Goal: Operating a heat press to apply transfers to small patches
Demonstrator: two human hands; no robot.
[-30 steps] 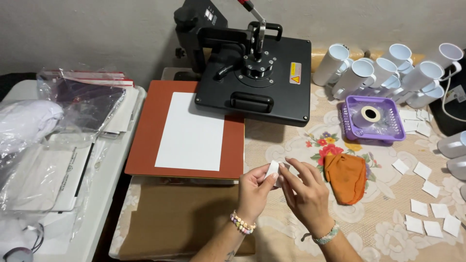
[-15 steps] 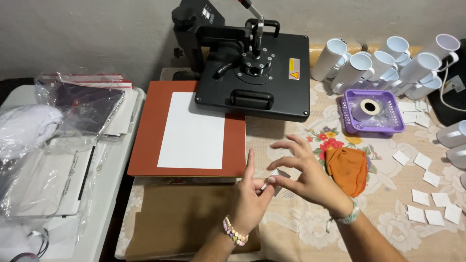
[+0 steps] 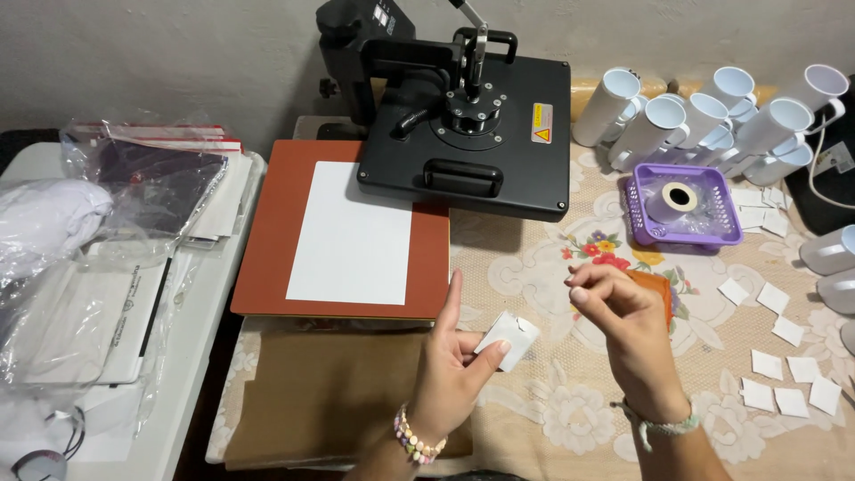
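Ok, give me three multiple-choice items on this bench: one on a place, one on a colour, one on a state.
1. The white sheet lies on:
A. the red-brown pad
B. the purple basket
C. the mugs

2. The basket is:
A. green
B. purple
C. black

3. The left hand:
A. rests flat and empty
B. grips a mug
C. pinches a small white piece

Answers:
1 A, pad shows all round the sheet.
2 B, its rim is purple.
3 C, thumb and finger pinch the piece.

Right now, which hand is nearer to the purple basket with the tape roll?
Right. The right hand is raised just below and left of the purple basket; the left hand, holding a small white piece, sits farther left.
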